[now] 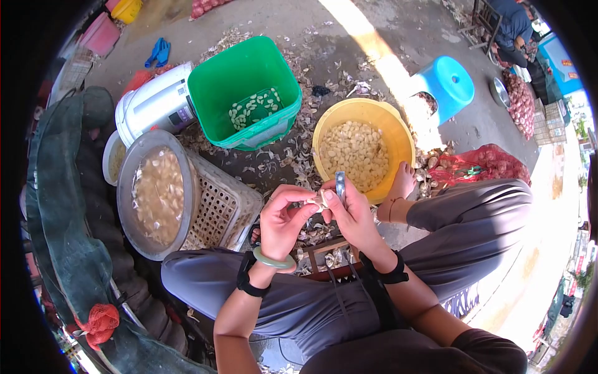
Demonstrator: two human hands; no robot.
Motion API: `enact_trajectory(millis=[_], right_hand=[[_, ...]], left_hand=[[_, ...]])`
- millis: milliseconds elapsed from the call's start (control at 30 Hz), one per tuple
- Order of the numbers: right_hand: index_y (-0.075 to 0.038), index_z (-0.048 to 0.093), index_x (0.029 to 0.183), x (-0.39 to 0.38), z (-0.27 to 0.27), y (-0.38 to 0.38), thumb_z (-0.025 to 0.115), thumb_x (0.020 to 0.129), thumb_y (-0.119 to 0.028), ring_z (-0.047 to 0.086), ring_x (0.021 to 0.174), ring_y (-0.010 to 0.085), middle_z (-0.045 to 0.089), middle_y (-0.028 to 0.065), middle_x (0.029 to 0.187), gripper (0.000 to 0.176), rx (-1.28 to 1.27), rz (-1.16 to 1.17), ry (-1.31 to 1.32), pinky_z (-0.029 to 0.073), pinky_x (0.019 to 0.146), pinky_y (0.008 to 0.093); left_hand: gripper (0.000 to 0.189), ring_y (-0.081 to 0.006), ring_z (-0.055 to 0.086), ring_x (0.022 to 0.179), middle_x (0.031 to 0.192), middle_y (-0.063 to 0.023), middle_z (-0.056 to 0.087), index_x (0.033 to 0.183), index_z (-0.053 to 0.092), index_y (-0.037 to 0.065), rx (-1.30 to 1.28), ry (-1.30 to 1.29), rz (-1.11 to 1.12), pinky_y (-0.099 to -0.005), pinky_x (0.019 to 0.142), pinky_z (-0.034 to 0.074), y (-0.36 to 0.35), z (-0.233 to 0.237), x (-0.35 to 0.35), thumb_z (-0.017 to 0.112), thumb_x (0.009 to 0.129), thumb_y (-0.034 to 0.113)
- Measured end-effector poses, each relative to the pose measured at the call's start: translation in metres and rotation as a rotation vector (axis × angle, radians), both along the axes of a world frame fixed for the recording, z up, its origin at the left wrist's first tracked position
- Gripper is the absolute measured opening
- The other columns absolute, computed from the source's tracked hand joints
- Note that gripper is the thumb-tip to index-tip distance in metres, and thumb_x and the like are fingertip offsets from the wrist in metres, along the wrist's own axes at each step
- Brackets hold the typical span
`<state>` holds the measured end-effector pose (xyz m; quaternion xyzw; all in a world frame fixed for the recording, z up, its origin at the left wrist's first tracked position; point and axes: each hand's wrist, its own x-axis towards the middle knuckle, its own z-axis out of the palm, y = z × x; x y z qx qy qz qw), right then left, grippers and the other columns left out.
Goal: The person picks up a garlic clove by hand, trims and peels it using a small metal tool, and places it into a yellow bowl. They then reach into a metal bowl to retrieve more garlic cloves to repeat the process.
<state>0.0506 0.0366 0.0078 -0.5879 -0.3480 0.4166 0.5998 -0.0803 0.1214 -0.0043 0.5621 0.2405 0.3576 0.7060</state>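
Note:
My left hand (280, 218) is closed, its thumb and fingers pinching a garlic clove (319, 200) with papery skin. My right hand (354, 215) meets it from the other side, fingers wrapped around a small metal blade tool (340, 181) that points up and away; its thumb touches the clove. Just beyond the hands stands a yellow basin (324, 128) with many peeled cloves (354, 153). Farther left, a green square tub (240, 68) has some peeled cloves on its bottom. A grey basin (128, 206) of cloves in cloudy water rests beside a perforated crate (218, 209).
A white bucket (152, 106) lies against the green tub. Blue stool (450, 81) and red net bag of garlic (486, 163) are on the right, near my bare foot (402, 184). Garlic skins litter the floor. Another person (514, 28) sits at the far right.

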Motion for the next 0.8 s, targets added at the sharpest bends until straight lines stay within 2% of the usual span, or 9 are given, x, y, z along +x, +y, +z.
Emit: enact_trajectory(millis=[167,300,433,500,600,633,700,733,800], right_hand=[[-0.002,0.05,0.101,0.002,-0.002,-0.001,0.046,0.1,-0.024,0.048,0.057,0.0057,0.05,0.0007,0.067,0.022,-0.023,-0.047,0.166,0.037,0.051,0.0199],[-0.005,0.048,0.093,0.006,-0.005,0.0,0.043,0.1,-0.023,0.04,0.053,0.0064,0.047,0.0002,0.065,0.02,0.001,-0.094,0.701,0.032,0.049,0.0217],[-0.006,0.045,0.086,0.02,-0.03,0.002,0.042,0.1,-0.022,0.039,0.054,0.0086,0.049,0.0019,0.069,0.021,0.098,-0.154,1.12,0.031,0.051,0.024],[-0.004,0.049,0.09,0.043,-0.055,-0.001,0.041,0.1,-0.02,0.039,0.055,0.0097,0.051,0.0029,0.072,0.021,0.154,-0.245,1.201,0.032,0.053,0.0232],[0.0,0.054,0.105,0.058,-0.062,-0.004,0.044,0.1,-0.024,0.038,0.053,0.0087,0.06,0.0047,0.084,0.027,0.082,-0.736,1.359,0.032,0.052,0.0224],[0.0,0.054,0.105,0.059,-0.062,-0.007,0.044,0.1,-0.024,0.038,0.053,0.0087,0.06,0.0047,0.084,0.027,0.083,-0.735,1.358,0.032,0.052,0.0224],[-0.001,0.058,0.108,0.056,-0.059,-0.015,0.049,0.098,-0.024,0.04,0.054,0.0074,0.061,0.0034,0.085,0.027,0.112,-0.297,1.096,0.031,0.052,0.022],[-0.001,0.058,0.108,0.048,-0.041,-0.012,0.049,0.098,-0.024,0.04,0.054,0.0074,0.061,0.0034,0.085,0.027,0.109,-0.295,1.097,0.031,0.052,0.022],[0.0,0.058,0.117,0.029,-0.003,-0.008,0.047,0.099,-0.021,0.036,0.057,0.0045,0.053,-0.0012,0.078,0.029,-0.108,0.053,0.139,0.03,0.052,0.0209]], left_hand=[[0.021,-0.0153,0.059,0.093,0.103,-0.0089,0.056,0.099,0.061,-0.002,0.052,-0.017,-0.086,-0.0265,0.08,0.053,0.001,0.002,0.001,0.065,0.08,-0.009],[0.021,-0.015,0.059,0.094,0.103,-0.0088,0.056,0.101,0.059,-0.003,0.027,-0.054,-0.093,-0.0277,0.083,0.053,0.0,-0.003,0.002,0.064,0.081,-0.008],[0.022,-0.0141,0.059,0.097,0.105,-0.0074,0.059,0.108,0.059,-0.002,-0.312,-0.07,-0.104,-0.0288,0.086,0.052,0.001,-0.006,0.002,0.063,0.086,-0.001],[0.023,-0.0139,0.059,0.098,0.106,-0.0069,0.06,0.11,0.059,-0.001,-0.488,-0.038,-0.099,-0.029,0.087,0.052,0.001,-0.006,0.002,0.062,0.088,0.002],[0.026,-0.0138,0.059,0.098,0.107,-0.006,0.061,0.114,0.058,0.001,-0.512,-0.057,-0.11,-0.0296,0.087,0.052,0.002,-0.009,0.001,0.062,0.089,0.005],[0.026,-0.0142,0.06,0.098,0.107,-0.0065,0.061,0.114,0.059,0.0,-0.464,-0.045,-0.116,-0.0293,0.087,0.052,0.002,-0.01,0.001,0.062,0.088,0.002],[0.026,-0.0145,0.06,0.098,0.106,-0.0069,0.06,0.113,0.059,0.0,-0.415,-0.033,-0.118,-0.0291,0.087,0.053,0.003,-0.01,0.001,0.063,0.087,0.0],[0.026,-0.0149,0.061,0.097,0.106,-0.0075,0.06,0.111,0.06,-0.001,-0.215,-0.023,-0.089,-0.0282,0.087,0.053,0.004,-0.008,0.001,0.063,0.086,-0.003],[0.026,-0.0153,0.061,0.096,0.106,-0.008,0.059,0.11,0.061,-0.001,-0.016,-0.011,-0.058,-0.0273,0.087,0.053,0.005,-0.003,0.0,0.062,0.084,-0.006]])
